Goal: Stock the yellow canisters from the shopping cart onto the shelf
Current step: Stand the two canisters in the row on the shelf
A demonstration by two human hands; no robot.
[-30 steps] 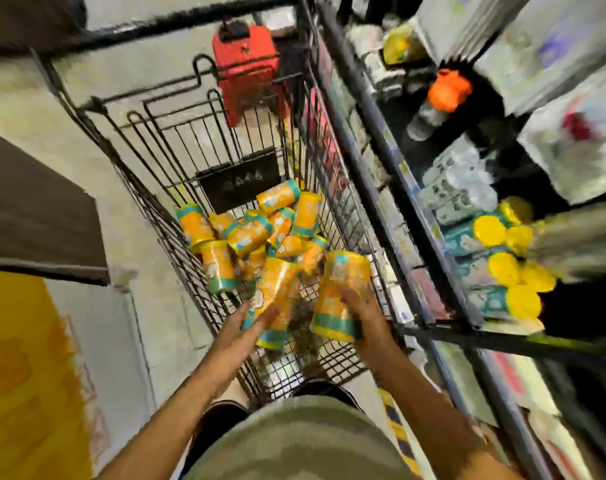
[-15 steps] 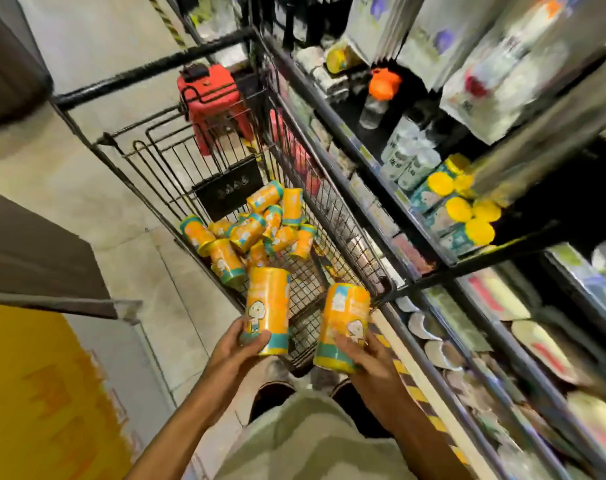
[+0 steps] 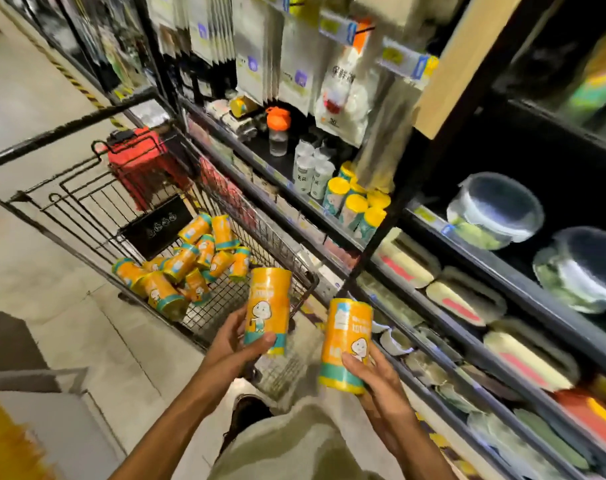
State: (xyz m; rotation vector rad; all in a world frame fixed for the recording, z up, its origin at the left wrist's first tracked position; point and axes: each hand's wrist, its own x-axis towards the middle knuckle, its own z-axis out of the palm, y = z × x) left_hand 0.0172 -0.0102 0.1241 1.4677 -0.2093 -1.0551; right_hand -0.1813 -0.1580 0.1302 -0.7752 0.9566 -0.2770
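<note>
My left hand (image 3: 234,342) grips one yellow canister (image 3: 268,306) with a teal band and a cartoon figure, held upright above the cart's near corner. My right hand (image 3: 374,379) grips a second yellow canister (image 3: 344,341), also upright, in front of the lower shelves. Several more canisters (image 3: 187,261) lie in a heap in the black wire shopping cart (image 3: 87,216). On the shelf (image 3: 294,199) to the right, several yellow-lidded canisters (image 3: 355,206) stand in a cluster near a black upright.
A red bag (image 3: 138,161) sits at the cart's far end. White bottles (image 3: 312,168) and an orange-lidded jar (image 3: 278,129) stand beside the shelved canisters. Hanging packets fill the rack above. Clear lidded bowls (image 3: 495,209) and flat containers fill the right-hand shelves.
Both hands lifted their canisters up out of the cart and moved them right toward the shelf. The view swung up and right, showing more shelving.
</note>
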